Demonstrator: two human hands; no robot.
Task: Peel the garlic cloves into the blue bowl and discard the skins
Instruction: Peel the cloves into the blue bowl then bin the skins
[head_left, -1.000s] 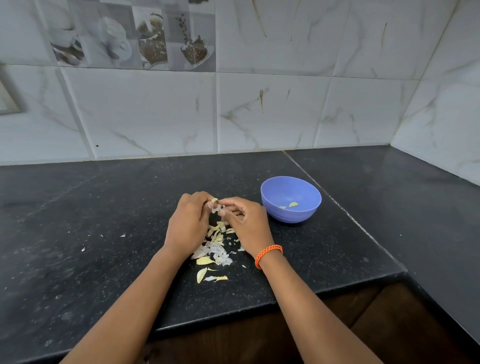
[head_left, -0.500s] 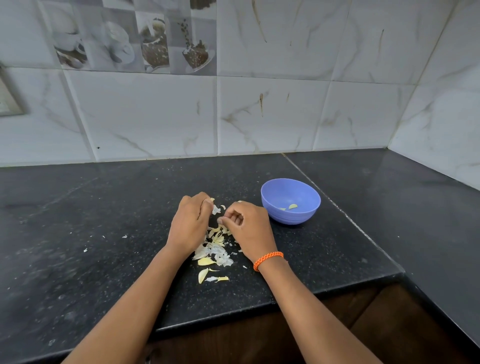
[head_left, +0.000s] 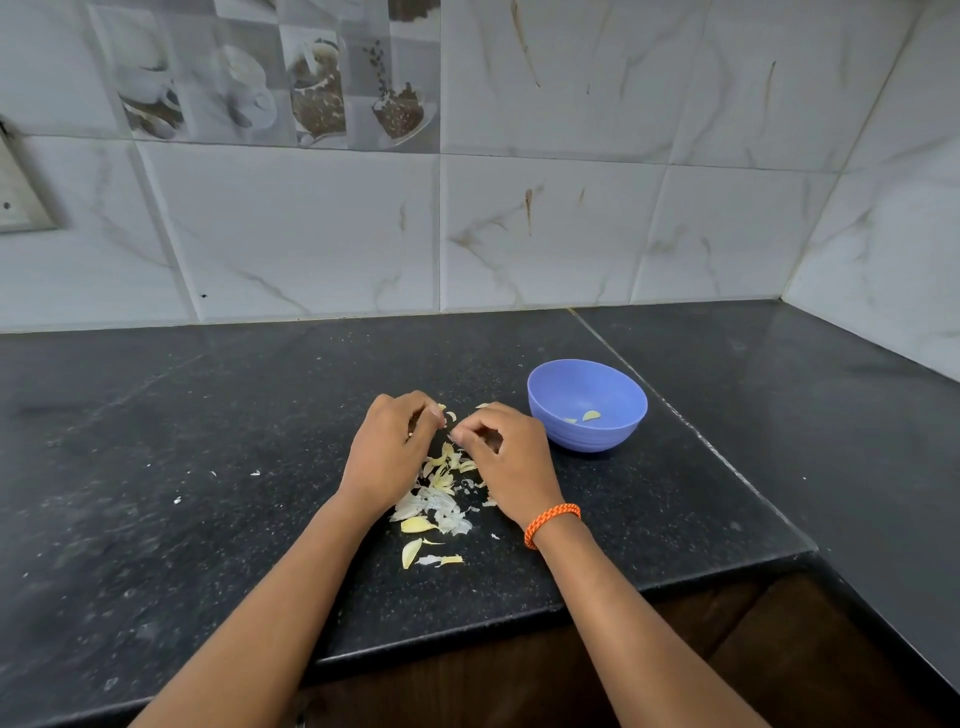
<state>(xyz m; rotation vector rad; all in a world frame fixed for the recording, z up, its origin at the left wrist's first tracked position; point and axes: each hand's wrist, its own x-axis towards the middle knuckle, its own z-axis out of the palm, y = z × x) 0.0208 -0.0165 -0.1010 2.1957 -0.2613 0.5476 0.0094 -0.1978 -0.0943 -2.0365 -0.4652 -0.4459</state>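
Note:
The blue bowl (head_left: 621, 434) stands on the black counter to the right of my hands, with two peeled garlic pieces (head_left: 591, 415) inside. My left hand (head_left: 387, 457) has its fingers curled round a small garlic clove (head_left: 441, 408), of which only a pale tip shows. My right hand (head_left: 506, 457) sits just right of it, thumb and forefinger pinched together on a thin scrap of skin that is barely visible. The two sets of fingertips are a little apart. Below them lies a pile of garlic skins and cloves (head_left: 436, 501).
The black counter (head_left: 208, 467) ends in a front edge just behind my forearms, with dark wood cabinets below. Tiled walls close the back and right side. Small skin flecks (head_left: 254, 473) dot the counter to the left. An orange bracelet (head_left: 550, 522) is on my right wrist.
One second ago both hands met on the clove at their fingertips. They have since drawn slightly apart, and the right hand has dropped a little toward the pile.

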